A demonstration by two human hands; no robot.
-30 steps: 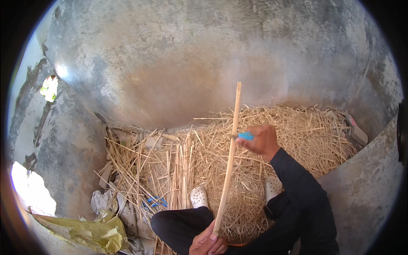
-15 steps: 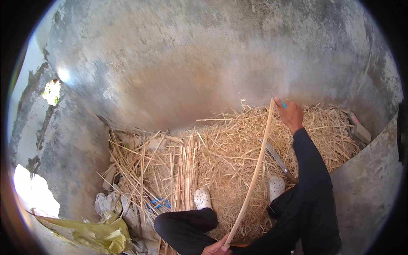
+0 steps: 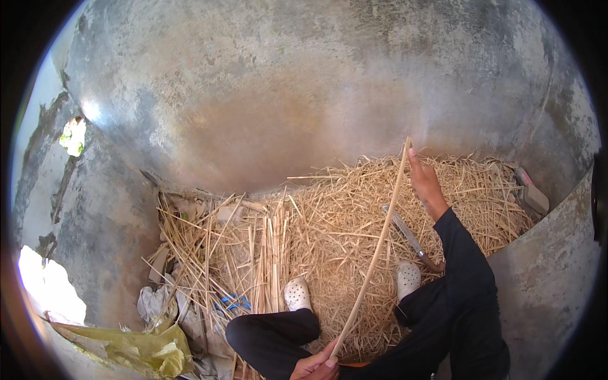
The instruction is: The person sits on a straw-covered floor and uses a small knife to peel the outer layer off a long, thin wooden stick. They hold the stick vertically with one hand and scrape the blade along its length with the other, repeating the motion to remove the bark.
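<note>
Grips the lower end of a long pale strip (image 3: 375, 261) in the left hand (image 3: 315, 367), with fingers folded closed around it near the lower edge of the view. Holds the strip on a slant, upper end away to the right, slightly bowed, above a bed of straw-like shavings (image 3: 335, 234). Reaches the strip's upper end with the right hand (image 3: 425, 183), 1 digit stretched upward along it; cannot tell how far closed the other fingers are, or around what. Right of the strip, on the shavings, a metal blade with a brown handle (image 3: 411, 237). Near the feet, 2 white perforated clogs (image 3: 297, 294). Farther left, a row of pale strips (image 3: 276, 253), a blue object (image 3: 234, 302) partly covered, and a yellow-green sheet (image 3: 126, 345). Beyond, a stained grey wall (image 3: 304, 95).
</note>
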